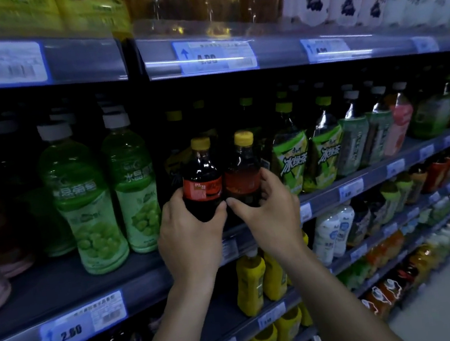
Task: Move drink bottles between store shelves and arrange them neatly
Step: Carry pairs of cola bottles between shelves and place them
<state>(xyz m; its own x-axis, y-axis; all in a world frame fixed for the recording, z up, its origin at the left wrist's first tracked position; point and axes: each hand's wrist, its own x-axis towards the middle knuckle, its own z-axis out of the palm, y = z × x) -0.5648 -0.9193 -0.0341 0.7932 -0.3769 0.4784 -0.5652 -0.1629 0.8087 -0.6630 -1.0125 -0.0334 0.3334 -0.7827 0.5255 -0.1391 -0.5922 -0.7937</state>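
Two small dark cola bottles with yellow caps and red labels stand upright side by side at the front of the middle shelf (70, 290). My left hand (190, 233) wraps the lower body of the left cola bottle (202, 173). My right hand (270, 210) grips the right cola bottle (243, 167) from its right side, thumb across the front. The two thumbs almost touch between the bottles. Whether the bottle bases rest on the shelf is hidden by my hands.
Green grape drink bottles (90, 206) stand to the left, green iced-tea bottles (293, 158) close on the right. Taller dark bottles fill the row behind. Yellow bottles (251, 285) sit on the shelf below. A price-tag rail (213, 55) and upper shelf hang overhead.
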